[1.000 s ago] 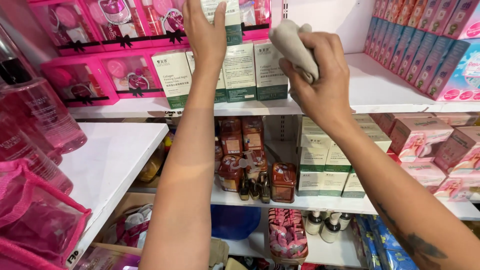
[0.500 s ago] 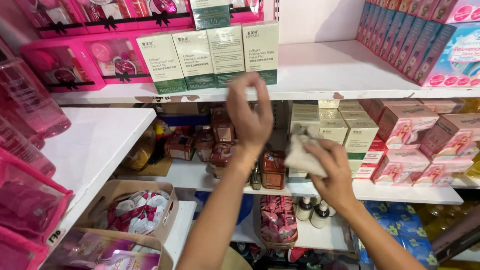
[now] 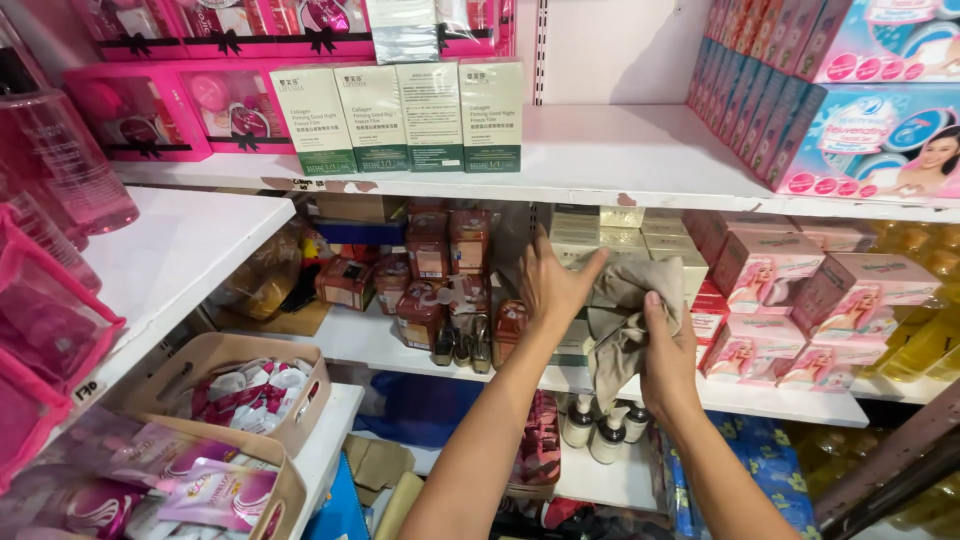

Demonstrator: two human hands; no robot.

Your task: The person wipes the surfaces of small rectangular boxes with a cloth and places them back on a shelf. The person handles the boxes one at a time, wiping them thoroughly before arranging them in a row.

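Both hands have dropped from the top shelf; my left hand point(image 3: 548, 285) and right hand point(image 3: 668, 362) grip the grey cloth point(image 3: 622, 318) near the middle shelf point(image 3: 385, 345) front edge; bunch it firmly.

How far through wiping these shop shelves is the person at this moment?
Looks done: the top shelf shows bare white board beside the green-and-white boxes. In hand: both the left hand and the right hand grip a beige cloth in front of the middle shelf. Left: that shelf's crowded brown boxes and the lower shelves appear untouched.
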